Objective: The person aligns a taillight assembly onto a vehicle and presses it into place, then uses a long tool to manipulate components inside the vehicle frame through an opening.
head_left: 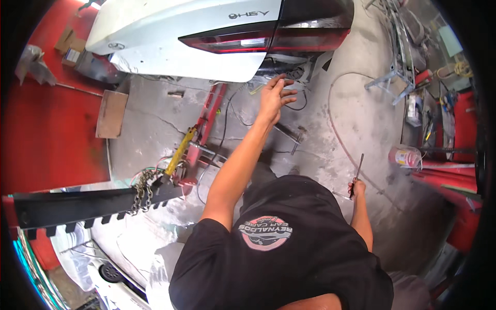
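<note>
My left hand (273,103) reaches out with its fingers apart and nothing in them. It is just below the rear corner of a white car (181,62), close to the exposed section (294,70) where the bumper cover is off. A red-and-black tail light (310,39) sits above that section. Lower at the right, my right hand (357,187) is closed round a thin dark rod-shaped tool (360,164), which points up. A short silver bar (341,195) shows beside that hand; whether it is held too, I cannot tell.
A red beam (209,111) with a yellow ram (181,152) and chain (142,191) stands at the left, beside a black notched beam (93,204). A metal bar with a crosspiece (294,138) is below my left hand. A hose (330,111) curves over the floor towards a metal stand (395,77).
</note>
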### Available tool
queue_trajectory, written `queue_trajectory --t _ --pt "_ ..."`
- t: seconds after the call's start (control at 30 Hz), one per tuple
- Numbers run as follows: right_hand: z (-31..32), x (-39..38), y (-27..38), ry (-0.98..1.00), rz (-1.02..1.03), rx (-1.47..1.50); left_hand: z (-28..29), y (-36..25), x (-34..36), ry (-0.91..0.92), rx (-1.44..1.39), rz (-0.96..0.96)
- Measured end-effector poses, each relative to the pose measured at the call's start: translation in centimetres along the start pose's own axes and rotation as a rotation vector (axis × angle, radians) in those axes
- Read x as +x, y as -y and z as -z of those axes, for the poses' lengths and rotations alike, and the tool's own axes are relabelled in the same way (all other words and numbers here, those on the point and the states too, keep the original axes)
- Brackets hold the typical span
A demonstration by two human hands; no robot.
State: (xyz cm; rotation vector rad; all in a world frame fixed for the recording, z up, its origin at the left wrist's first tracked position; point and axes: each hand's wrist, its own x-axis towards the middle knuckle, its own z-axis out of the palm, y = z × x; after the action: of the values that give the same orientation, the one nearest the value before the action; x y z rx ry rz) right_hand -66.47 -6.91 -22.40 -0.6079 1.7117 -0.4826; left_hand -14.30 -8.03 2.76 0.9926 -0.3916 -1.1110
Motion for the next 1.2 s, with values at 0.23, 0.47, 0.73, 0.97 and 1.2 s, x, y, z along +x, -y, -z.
queue_trajectory --t 0.23,0.47,0.73,0.97,1.2 --pt "-0.5 0.2 1.3 0.057 0.128 -0.371 -1.7 -1.8 -6.4 0.216 -0.171 -0.004" --pt "-4.1 -0.7 1.8 0.116 0.248 -0.503 -6.7 -15.3 -15.2 1.377 -0.488 -0.887" --pt "-8.7 -0.2 2.6 0.226 0.295 -0.671 -15.5 -24.4 -26.1 1.006 -0.335 -0.991" --pt "-8.2 1.2 -0.3 0.269 0.33 -0.64 -18.8 -22.8 -26.2 1.044 -0.314 -0.958" --pt "-3.5 1.0 -3.8 0.208 0.264 -0.659 -19.6 -22.5 -26.5 1.029 -0.313 -0.864"
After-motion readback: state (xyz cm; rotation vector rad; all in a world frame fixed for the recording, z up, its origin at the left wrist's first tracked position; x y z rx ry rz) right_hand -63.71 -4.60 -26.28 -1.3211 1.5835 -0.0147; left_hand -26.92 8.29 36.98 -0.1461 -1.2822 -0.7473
